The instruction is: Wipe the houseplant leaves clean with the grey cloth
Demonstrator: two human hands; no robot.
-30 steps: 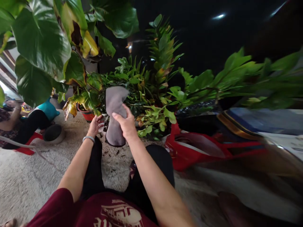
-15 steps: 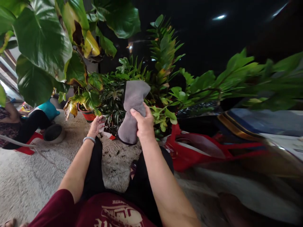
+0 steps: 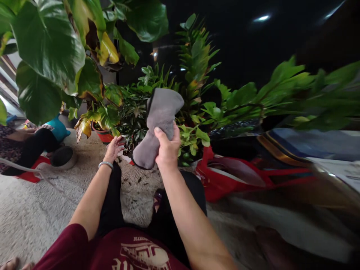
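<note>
A soft grey plush pad (image 3: 164, 107), narrow at its middle and dark-edged on one side, is held up in front of the plants. My right hand (image 3: 168, 148) grips it at the narrow part, thumb across the near face and fingers behind. The pad tilts, its upper end leaning right. To the left, my left hand (image 3: 114, 148) is apart from the pad, with fingers spread and nothing seen in them. A silvery bracelet (image 3: 106, 165) circles that wrist.
Leafy plants (image 3: 137, 112) stand ahead, one in a red pot (image 3: 104, 134). A red bag (image 3: 222, 180) sits at right. On the left another person (image 3: 30, 144) sits by a round dark-mouthed basin (image 3: 64, 159) on the concrete floor (image 3: 42, 217).
The pad has tilted further in my right hand: its top moved up and right, its lower end left. My left hand has barely moved.
</note>
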